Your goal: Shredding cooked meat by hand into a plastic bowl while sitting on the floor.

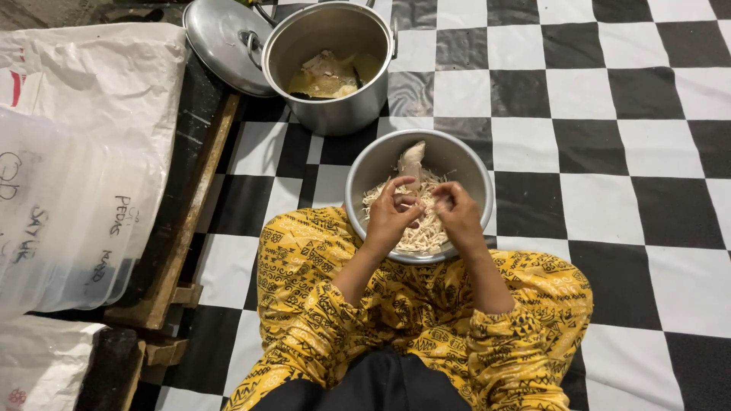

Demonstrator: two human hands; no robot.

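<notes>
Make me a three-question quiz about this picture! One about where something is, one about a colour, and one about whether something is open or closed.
1. Where is the shredded meat?
A. in the metal bowl
B. on the floor mat
C. in the white sacks

2. What colours are the floor mat's squares?
A. red and white
B. black and white
C. blue and yellow

3. How is the big pot?
A. covered
B. tipped over
C. open, with its lid beside it

Answers:
1. A: the pale shreds fill the bowl under the left hand and right hand.
2. B: it is a chequered black-and-white pattern.
3. C: the lid leans against the pot's side and the food inside shows.
</notes>
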